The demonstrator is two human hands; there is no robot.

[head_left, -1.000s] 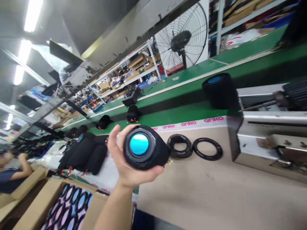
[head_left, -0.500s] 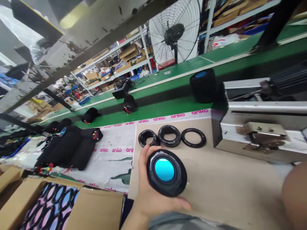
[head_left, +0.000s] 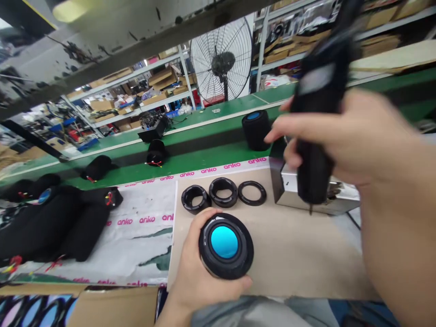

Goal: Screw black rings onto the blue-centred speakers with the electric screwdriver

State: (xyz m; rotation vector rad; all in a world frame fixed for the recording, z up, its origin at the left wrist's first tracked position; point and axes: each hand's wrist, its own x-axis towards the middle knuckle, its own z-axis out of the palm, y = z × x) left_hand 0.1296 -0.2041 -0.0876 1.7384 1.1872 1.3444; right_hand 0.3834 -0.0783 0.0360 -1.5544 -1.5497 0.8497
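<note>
My left hand (head_left: 200, 268) is wrapped round a round black speaker (head_left: 243, 247) with a shiny blue centre, its face turned up toward me. In my right hand (head_left: 340, 131) is a black electric screwdriver (head_left: 315, 168), held upright with its thin bit pointing down, to the right of the speaker and above the board. Just beyond the speaker lie two thick black rings (head_left: 232, 200) and a thinner flat black ring (head_left: 263, 195), side by side on the tan board (head_left: 289, 254).
Black cloth-covered cylinders (head_left: 68, 218) with red and yellow wires lie at the left. One upright cylinder (head_left: 255, 131) stands behind the board, near a metal fixture (head_left: 284, 186). A carton (head_left: 116, 309) sits at the lower left. Beyond the green bench stands a fan (head_left: 223, 63).
My right hand has come up into view from the lower right with the electric screwdriver. The camera view has shifted. My left hand keeps its hold on the speaker.
</note>
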